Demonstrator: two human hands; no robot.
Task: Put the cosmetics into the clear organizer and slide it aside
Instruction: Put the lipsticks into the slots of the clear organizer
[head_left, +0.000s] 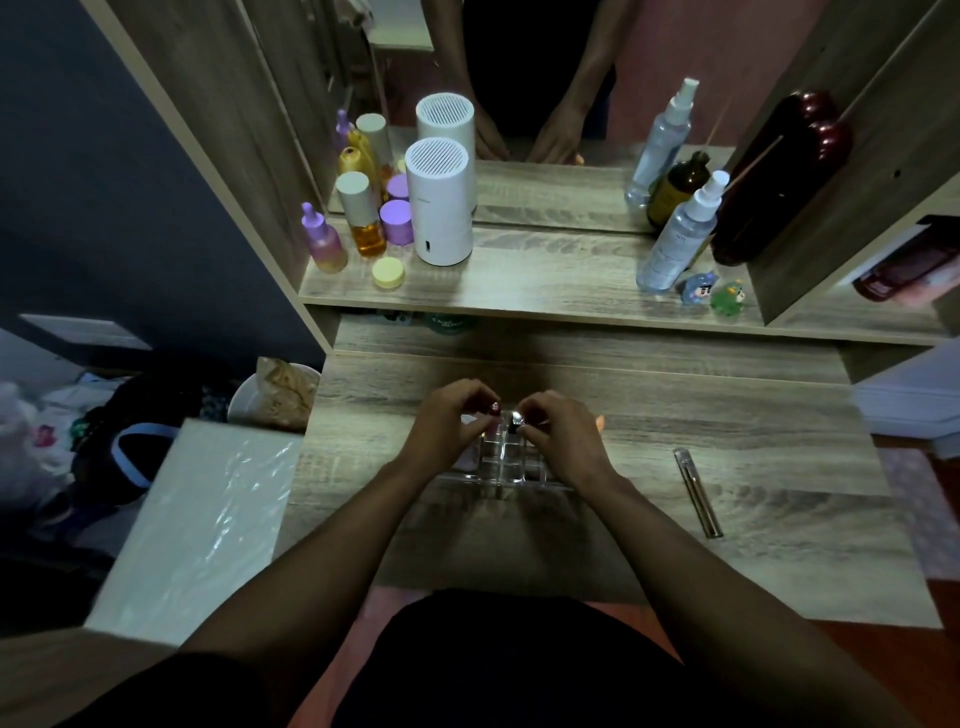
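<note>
A clear organizer (506, 467) with a grid of small cells stands on the wooden desk (649, 519) in front of me. My left hand (449, 428) pinches a small dark red cosmetic (494, 409) over the organizer's far left cells. My right hand (563, 434) pinches a small silver-topped cosmetic (517, 417) just beside it, over the far middle cells. Both hands cover much of the organizer. A slim clear and silver tube (698, 491) lies flat on the desk to the right.
A raised shelf behind holds a white cylinder device (439, 202), purple and amber bottles (358, 228), a yellow jar (388, 272), a spray bottle (680, 234), two small figurines (714, 291) and a mirror. A white box (197, 525) sits left of the desk.
</note>
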